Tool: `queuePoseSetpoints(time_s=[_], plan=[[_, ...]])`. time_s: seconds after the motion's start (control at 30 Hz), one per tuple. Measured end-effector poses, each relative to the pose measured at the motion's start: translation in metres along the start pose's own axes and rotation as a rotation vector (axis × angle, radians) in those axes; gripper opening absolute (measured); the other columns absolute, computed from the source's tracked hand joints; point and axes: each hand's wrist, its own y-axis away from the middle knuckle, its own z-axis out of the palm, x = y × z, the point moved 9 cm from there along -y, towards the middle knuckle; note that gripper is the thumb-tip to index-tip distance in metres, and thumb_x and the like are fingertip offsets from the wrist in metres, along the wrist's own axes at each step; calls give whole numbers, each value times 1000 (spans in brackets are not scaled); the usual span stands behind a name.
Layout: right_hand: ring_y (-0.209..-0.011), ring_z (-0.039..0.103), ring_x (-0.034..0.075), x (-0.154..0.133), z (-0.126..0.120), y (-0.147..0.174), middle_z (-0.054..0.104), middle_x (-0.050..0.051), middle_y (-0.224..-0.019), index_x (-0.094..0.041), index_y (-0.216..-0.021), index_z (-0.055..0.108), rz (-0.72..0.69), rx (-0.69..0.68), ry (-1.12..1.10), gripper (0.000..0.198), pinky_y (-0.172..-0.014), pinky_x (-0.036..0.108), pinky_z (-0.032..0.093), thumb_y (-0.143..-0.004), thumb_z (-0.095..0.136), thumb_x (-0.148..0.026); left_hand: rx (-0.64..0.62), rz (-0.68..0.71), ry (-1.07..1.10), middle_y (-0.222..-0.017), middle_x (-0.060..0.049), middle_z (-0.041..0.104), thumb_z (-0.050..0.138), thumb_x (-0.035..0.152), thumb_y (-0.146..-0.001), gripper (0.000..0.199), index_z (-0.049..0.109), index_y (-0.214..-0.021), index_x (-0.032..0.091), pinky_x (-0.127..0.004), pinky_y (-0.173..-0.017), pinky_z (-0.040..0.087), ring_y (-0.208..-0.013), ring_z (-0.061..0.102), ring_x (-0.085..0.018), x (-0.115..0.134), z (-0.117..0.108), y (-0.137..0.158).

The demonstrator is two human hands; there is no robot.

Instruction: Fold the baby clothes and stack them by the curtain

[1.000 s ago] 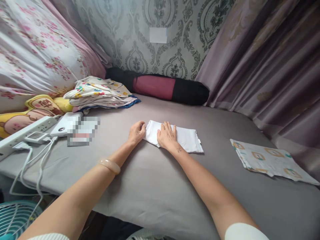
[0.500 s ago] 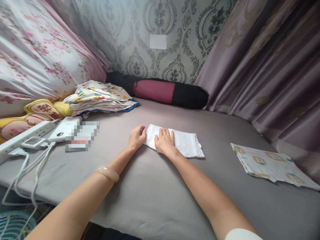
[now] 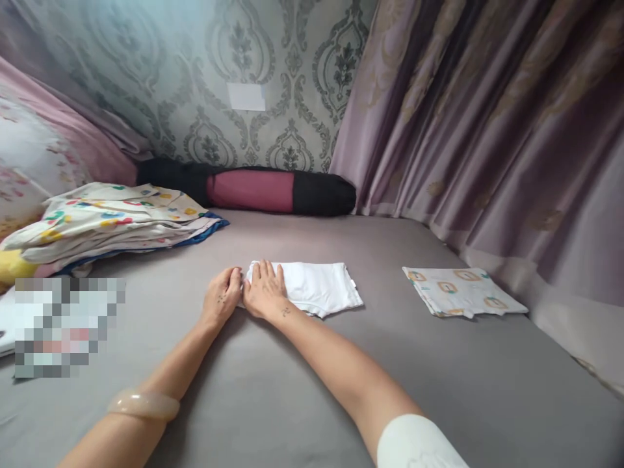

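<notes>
A folded white garment (image 3: 319, 284) lies flat on the grey bed sheet in front of me, with a small tag at its right edge. My right hand (image 3: 264, 290) rests palm down on its left end, fingers stretched out. Just beside it, my left hand (image 3: 223, 296) is closed with curled fingers at the garment's left edge. The part of the cloth under the two hands is hidden. A pale bangle (image 3: 145, 405) circles my left forearm.
A folded patterned cloth (image 3: 458, 292) lies on the bed sheet (image 3: 292, 383) to the right. Patterned clothes (image 3: 112, 218) are piled at the left, behind a blurred-out flat item (image 3: 73, 331). A black and maroon bolster (image 3: 251, 190) lies along the wall; curtains hang at the right.
My view has turned to the right. My right hand has slid left along the white garment, closer to my left hand, which stays at the left edge.
</notes>
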Motion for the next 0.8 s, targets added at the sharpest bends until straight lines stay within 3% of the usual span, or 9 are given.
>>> queuePoseSetpoints(time_s=[0.2, 0.33, 0.53, 0.8], plan=[[-144, 22, 28, 3, 3, 2, 29, 20, -155, -2, -147, 30, 16, -26, -6, 62, -118, 49, 10, -98, 25, -40, -6, 3, 0, -97, -7, 73, 29, 45, -91, 44, 66, -95, 22, -34, -84, 50, -95, 65, -23, 3, -2, 1], [-144, 22, 27, 3, 4, 0, 28, 19, -155, -3, -147, 29, 13, -36, -4, 62, -117, 49, 11, -98, 25, -41, -39, 32, -7, -106, -10, 71, 25, 45, -92, 48, 65, -102, 19, -36, -92, 48, -102, 64, -24, 4, 3, 1], [-142, 27, 28, 13, -8, 7, 35, 18, -152, -4, -145, 35, 14, -14, 1, 58, -116, 49, 13, -97, 27, -36, -84, 196, -74, -126, -12, 64, 23, 41, -93, 52, 60, -118, 16, -44, -112, 29, -128, 50, -24, 15, 16, 6], [-143, 24, 28, 49, -22, 19, 35, 17, -153, -5, -144, 38, 26, -16, 83, 56, -116, 51, 7, -97, 26, -32, -220, 409, -230, -141, -8, 54, 27, 33, -96, 46, 53, -132, 23, -46, -117, 10, -139, 37, -21, 36, 36, 22]])
